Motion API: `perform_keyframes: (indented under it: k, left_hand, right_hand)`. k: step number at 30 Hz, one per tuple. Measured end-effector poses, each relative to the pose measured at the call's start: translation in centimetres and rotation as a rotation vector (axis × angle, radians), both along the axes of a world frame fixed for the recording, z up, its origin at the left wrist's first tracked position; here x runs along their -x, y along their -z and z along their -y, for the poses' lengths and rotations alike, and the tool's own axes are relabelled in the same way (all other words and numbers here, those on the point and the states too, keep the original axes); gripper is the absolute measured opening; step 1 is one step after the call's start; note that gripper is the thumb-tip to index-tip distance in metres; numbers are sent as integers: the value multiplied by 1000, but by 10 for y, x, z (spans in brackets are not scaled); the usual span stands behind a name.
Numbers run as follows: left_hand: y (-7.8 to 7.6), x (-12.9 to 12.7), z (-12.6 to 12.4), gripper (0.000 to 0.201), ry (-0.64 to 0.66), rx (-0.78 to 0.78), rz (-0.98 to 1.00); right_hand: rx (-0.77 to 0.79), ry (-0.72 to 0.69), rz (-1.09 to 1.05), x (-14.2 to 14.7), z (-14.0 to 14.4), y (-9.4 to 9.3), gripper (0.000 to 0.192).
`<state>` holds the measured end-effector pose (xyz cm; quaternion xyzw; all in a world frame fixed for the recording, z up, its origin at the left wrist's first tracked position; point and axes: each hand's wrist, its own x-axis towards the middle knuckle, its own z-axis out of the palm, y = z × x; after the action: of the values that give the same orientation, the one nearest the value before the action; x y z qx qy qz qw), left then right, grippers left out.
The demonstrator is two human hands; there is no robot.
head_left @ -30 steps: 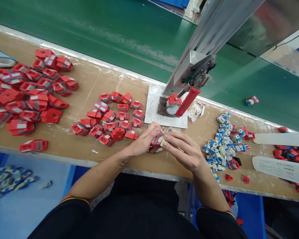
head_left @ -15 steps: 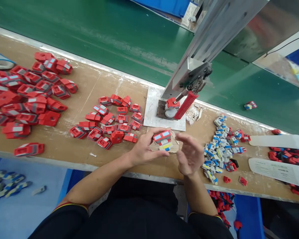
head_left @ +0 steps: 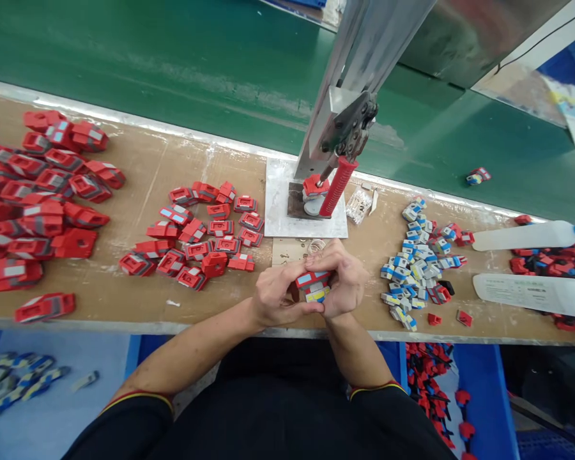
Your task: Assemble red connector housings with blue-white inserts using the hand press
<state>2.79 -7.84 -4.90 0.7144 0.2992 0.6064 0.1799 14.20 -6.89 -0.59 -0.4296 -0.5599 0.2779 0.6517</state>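
Where both hands (head_left: 275,297) (head_left: 349,281) curl, fingers (head_left: 287,275) flank — and touch — the red piece (head_left: 312,281).

Bench (head_left: 141,182): part heap (head_left: 43,185) far left; smaller part cluster (head_left: 196,249) between heap and base plate (head_left: 278,214). Press (head_left: 338,188) on plate; conveyor (head_left: 172,76) behind. Held piece (head_left: 317,289) before plate, between left hand (head_left: 276,297) and right hand (head_left: 347,281). Right of plate: mixed pile (head_left: 414,262), then two bottles (head_left: 531,294). Bins left (head_left: 91,421) and right (head_left: 491,383) below near edge.

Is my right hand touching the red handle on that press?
Apart. The head view shows metal plate between the red handle and the right hand, which curls around the toy piece.
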Motion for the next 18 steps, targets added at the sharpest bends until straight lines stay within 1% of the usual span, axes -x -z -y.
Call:
perform_keyframes:
  k: [3,6,7,9,10,11,12,14,15,16,18]
  left_hand:
    - [-1,1,-1,62,-65,2,-58]
    - [-9,14,-8,56,-63,-60,-159]
    - [-14,22,-12,55,-55,-79,-209]
    - [-27,41,-26,53,-59,-84,-336]
    - [-35,51,-35,51,-74,-59,-409]
    - [-44,60,-47,49,-88,-45,-484]
    - [-52,66,-60,50,-84,-24,-567]
    - [-67,70,-88,52,31,68,-791]
    - [-72,68,-101,52,96,117,-886]
    - [-76,64,-113,50,161,162,-967]
    - [-80,55,-132,45,268,242,-1065]
  right_hand:
    - [21,-30,-45,3,-3,3,52]
    - [-33,-110,-17,-10,-8,2,47]
    - [-71,-107,-10,-19,-12,1,45]
    - [-104,-50,-6,-40,-26,-1,42]
    - [-81,-23,-4,-50,-36,-1,44]
    - [-21,-41,11,-59,-47,-1,47]
    - [62,-119,37,-66,-58,0,51]
    - [223,-375,85,-73,-75,3,62]
    - [271,-502,98,-75,-79,4,65]
    - [293,-606,104,-77,-79,4,67]
    - [270,-719,79,-82,-69,-4,67]
